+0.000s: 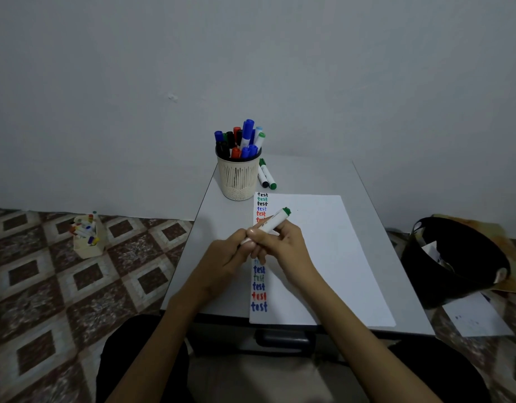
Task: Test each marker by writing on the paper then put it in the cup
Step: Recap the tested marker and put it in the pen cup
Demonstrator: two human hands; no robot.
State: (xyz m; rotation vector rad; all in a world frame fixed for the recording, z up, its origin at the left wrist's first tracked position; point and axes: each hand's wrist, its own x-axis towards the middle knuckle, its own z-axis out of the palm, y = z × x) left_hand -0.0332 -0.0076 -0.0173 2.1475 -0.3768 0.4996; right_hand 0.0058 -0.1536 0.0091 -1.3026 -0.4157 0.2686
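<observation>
A white marker with a green end (275, 221) is held over the paper (323, 257), its green end pointing up and to the right. My right hand (280, 245) grips its barrel. My left hand (224, 254) holds its lower end, which my fingers hide. The paper carries a column of the word "test" in black, green, blue and red along its left edge. A cream slotted cup (238, 177) stands behind the paper, filled with several blue, red, black and green markers. Two markers (267, 177) lie on the table to the right of the cup.
The small grey table (367, 205) stands against a plain wall. On the patterned floor to the left sits a small cream box of markers (86, 237). A black bag (454, 263) and a loose paper sheet (477, 315) lie at the right.
</observation>
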